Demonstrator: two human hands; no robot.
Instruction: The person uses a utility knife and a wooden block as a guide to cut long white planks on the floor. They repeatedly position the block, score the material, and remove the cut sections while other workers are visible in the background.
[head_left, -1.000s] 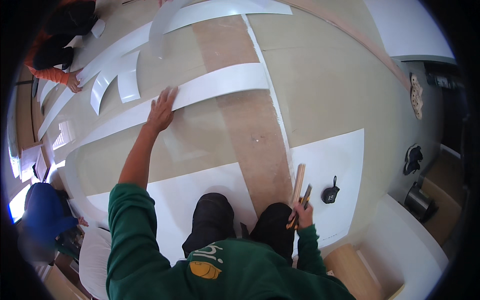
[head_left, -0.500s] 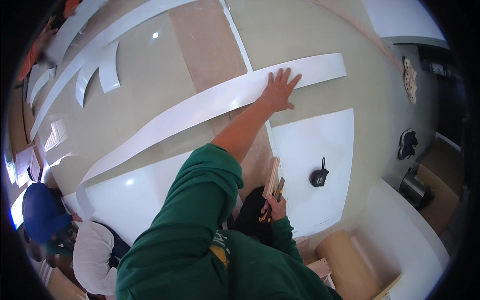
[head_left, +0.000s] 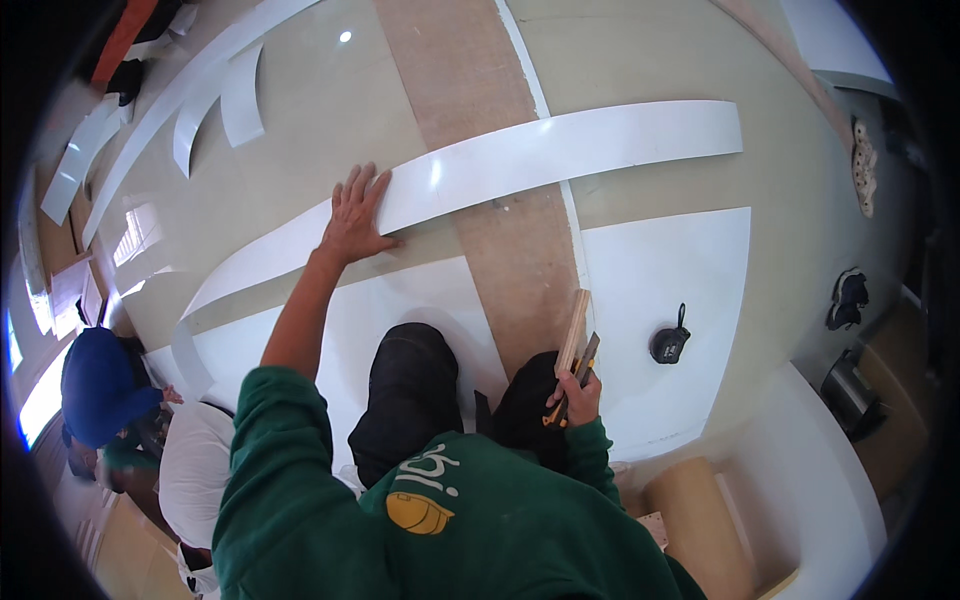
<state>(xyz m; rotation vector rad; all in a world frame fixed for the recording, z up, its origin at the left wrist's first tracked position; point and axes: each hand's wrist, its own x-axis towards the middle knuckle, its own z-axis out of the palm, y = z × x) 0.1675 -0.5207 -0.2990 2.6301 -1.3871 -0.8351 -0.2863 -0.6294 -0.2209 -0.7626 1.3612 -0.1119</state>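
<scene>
A long, curved white sheet strip [head_left: 560,142] stretches across the beige floor, its far-left end bending down toward a white sheet. My left hand [head_left: 354,220] presses on this strip left of its middle, palm down and fingers spread. Close to my knees, my right hand [head_left: 581,397] is closed around a utility knife [head_left: 590,352] with orange parts, together with a short wooden stick [head_left: 573,330]. The two lie side by side in the grip, pointing away from me. On the white sheet [head_left: 715,270] to their right rests a black tape measure [head_left: 669,345] with a wrist loop.
Shorter white strips [head_left: 242,95] and another long one lie at the upper left. A brown board band [head_left: 455,70] crosses the floor. Two people, one in blue [head_left: 95,385] and one in white [head_left: 195,475], crouch at the lower left. Dark shoes [head_left: 848,298] stand at the right.
My left hand has slid from the right part of the long strip to left of its middle. My right hand still holds the knife and stick.
</scene>
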